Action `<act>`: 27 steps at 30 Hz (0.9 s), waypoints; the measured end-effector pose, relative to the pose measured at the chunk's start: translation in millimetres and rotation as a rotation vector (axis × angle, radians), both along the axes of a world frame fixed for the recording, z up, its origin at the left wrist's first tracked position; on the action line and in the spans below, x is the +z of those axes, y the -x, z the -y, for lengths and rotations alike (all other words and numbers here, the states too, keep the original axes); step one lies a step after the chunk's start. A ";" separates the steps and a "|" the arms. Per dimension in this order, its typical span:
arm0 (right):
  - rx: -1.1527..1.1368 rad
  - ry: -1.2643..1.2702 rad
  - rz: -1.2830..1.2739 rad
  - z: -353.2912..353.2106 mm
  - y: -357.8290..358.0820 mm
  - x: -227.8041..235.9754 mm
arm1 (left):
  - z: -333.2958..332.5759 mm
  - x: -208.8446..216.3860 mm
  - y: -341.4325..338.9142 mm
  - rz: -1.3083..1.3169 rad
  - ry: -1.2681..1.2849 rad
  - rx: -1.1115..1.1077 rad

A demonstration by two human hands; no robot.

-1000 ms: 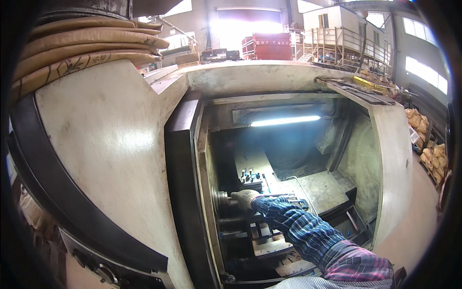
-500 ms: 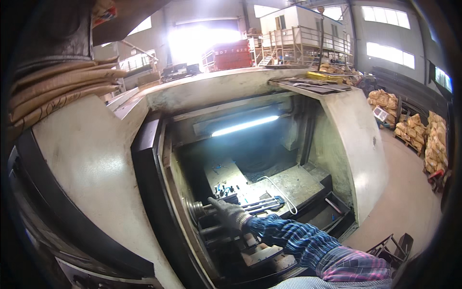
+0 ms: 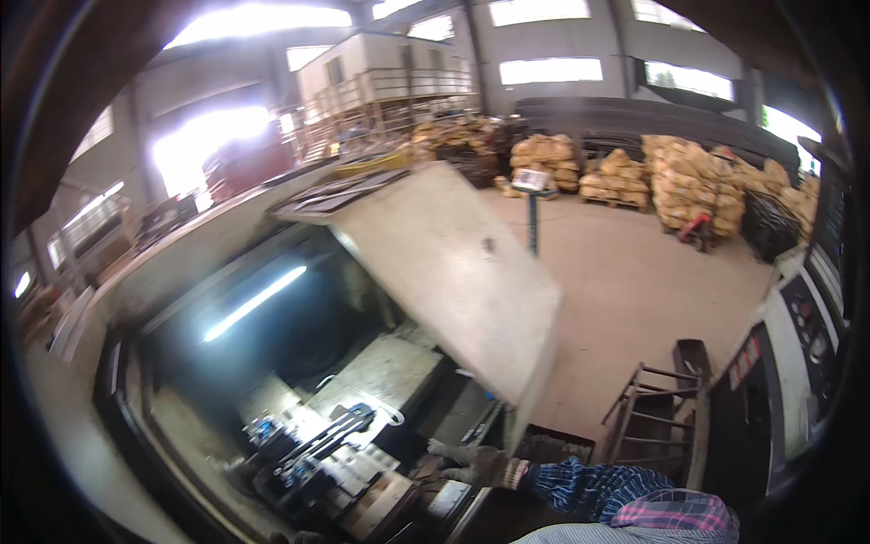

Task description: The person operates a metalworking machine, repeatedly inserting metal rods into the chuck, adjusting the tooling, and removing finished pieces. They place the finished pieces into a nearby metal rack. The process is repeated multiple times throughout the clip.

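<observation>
My right hand, in a grey knit glove and a blue patterned sleeve, reaches in from the lower right over the near edge of a lathe's opening. Its fingers point left and look spread, with nothing visible between them; motion blurs them a little. Below and left of it are metal blocks on the machine's slide. Farther in sits a tool holder with dark bars, and a white curved hose lies beside it. My left hand does not show.
A lit tube lamp shines inside the machine. Its pale sloping cover rises ahead of my arm. To the right stand a dark metal rack and a control panel. Stacked yellow sacks are at the back.
My view has turned right. My right hand has drawn back from the round metal spindle part at the machine's left side, toward the near right edge of the opening.
</observation>
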State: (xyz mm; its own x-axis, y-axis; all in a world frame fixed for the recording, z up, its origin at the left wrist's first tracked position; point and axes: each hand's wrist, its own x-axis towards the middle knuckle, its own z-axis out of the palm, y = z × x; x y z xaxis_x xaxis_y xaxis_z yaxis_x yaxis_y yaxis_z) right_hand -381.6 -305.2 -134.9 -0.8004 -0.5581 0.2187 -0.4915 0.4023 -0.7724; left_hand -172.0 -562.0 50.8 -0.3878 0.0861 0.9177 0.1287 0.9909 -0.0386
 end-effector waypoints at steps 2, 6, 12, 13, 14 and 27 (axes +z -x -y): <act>-0.082 -0.016 0.099 -49.7 -26.3 -8.7 | -24.9 -5.8 24.5 0.082 -0.105 -0.110; -0.323 -0.088 0.380 -143.0 -97.2 -10.7 | -81.5 -10.2 68.2 0.263 -0.215 -0.341; -0.822 -0.147 0.429 -225.6 -218.8 -57.8 | -166.1 -7.1 121.2 0.313 -0.099 -0.765; -0.904 -0.156 0.394 -233.7 -239.9 -66.4 | -177.9 -9.5 131.6 0.291 -0.088 -0.840; -0.949 -0.176 0.582 -234.6 -256.7 -47.4 | -190.0 -10.6 138.6 0.271 -0.076 -0.913; -2.069 0.146 0.838 -67.4 -480.5 -52.6 | -343.7 -29.3 119.2 0.575 0.064 -1.839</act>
